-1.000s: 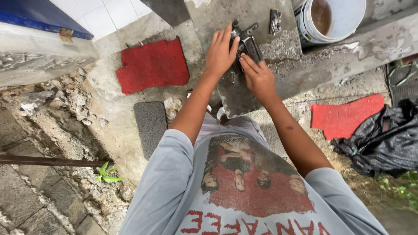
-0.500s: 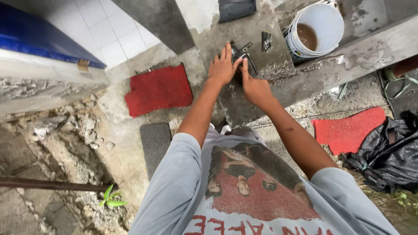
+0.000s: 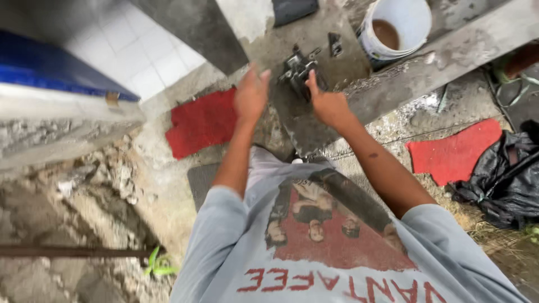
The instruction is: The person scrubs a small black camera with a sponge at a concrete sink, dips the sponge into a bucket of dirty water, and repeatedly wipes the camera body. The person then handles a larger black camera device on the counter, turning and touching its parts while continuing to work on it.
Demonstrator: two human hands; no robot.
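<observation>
Under the right hand's (image 3: 327, 105) grip sits a dark, dull metal clamp-like tool (image 3: 298, 68), greasy-looking. It rests on a rough grey concrete slab (image 3: 292, 120), matt and stained. Beyond the grip stands a smooth white plastic bucket (image 3: 405, 22); left lies a fuzzy red carpet piece (image 3: 199, 120).

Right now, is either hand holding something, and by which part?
The right hand grips the dark metal part by its near end. The left hand is open beside it, holding nothing.
</observation>
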